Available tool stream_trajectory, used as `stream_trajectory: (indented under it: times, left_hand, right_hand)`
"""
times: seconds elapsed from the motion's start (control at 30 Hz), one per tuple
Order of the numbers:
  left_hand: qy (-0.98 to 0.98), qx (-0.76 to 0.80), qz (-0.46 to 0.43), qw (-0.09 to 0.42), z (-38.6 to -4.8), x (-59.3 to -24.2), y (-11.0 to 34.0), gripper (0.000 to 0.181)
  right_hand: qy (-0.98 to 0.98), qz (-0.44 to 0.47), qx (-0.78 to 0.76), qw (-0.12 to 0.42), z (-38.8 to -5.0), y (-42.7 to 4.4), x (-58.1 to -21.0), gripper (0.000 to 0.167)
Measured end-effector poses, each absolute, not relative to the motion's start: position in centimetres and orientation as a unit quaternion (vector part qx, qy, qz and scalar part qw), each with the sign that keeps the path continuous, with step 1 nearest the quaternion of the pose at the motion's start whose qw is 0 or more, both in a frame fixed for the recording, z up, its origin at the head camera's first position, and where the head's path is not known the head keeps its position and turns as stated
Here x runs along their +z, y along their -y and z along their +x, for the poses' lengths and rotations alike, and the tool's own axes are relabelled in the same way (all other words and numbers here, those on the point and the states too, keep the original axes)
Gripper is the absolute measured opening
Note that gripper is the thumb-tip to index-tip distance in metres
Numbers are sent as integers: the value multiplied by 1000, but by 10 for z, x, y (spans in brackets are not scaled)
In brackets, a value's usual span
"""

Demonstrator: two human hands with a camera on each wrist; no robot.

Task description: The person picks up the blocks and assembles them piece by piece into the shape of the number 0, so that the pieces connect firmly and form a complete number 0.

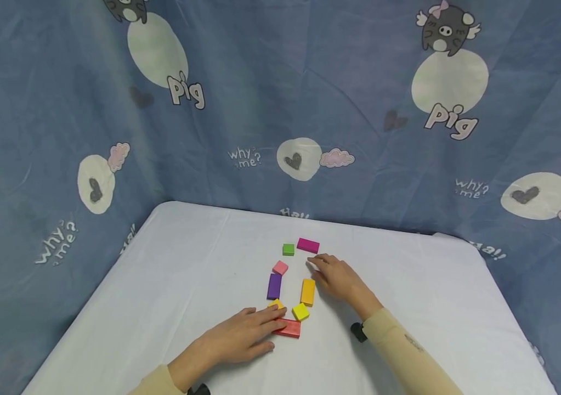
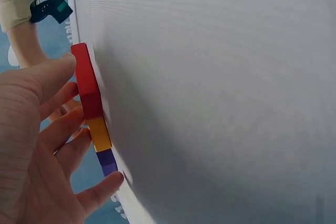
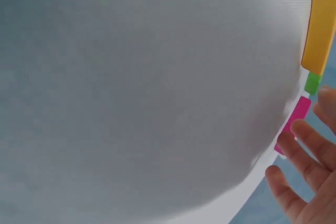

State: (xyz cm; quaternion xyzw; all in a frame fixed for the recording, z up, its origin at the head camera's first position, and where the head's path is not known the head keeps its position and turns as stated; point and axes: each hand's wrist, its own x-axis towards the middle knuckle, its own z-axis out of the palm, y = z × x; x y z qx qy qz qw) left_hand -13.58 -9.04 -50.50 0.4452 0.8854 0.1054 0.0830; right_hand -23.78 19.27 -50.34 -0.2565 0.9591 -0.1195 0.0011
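My left hand (image 1: 243, 336) lies over the near end of a loose ring of small blocks. Its fingertips are at the red block (image 1: 289, 328) and partly cover the small orange block (image 1: 276, 304). In the left wrist view its thumb meets the red block (image 2: 87, 82), with the fingers spread. My right hand (image 1: 341, 280) hovers between the magenta block (image 1: 308, 245) and the long orange-yellow block (image 1: 307, 292), fingers relaxed and holding nothing. A yellow block (image 1: 301, 312) sits beside the red one. Along the left side stand the purple block (image 1: 274, 286), pink block (image 1: 280, 267) and green block (image 1: 288, 249).
The blocks lie on a white-covered table (image 1: 201, 247) with rounded far corners. Behind it hangs a blue curtain (image 1: 359, 181) with pig prints. Each wrist wears a dark strap, such as the right wrist's strap (image 1: 358, 332).
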Motion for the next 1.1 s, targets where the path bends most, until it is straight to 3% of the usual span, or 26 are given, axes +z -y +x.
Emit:
stream_trajectory:
  times: [0.53, 1.1]
  left_hand:
    - [-885, 103, 445, 88, -136, -503, 90, 52]
    - [-885, 96, 447, 86, -135, -505, 91, 52]
  right_hand:
    - [-962, -245, -112, 48, -255, -179, -505, 55]
    - [-963, -243, -103, 57, -276, -161, -507, 59]
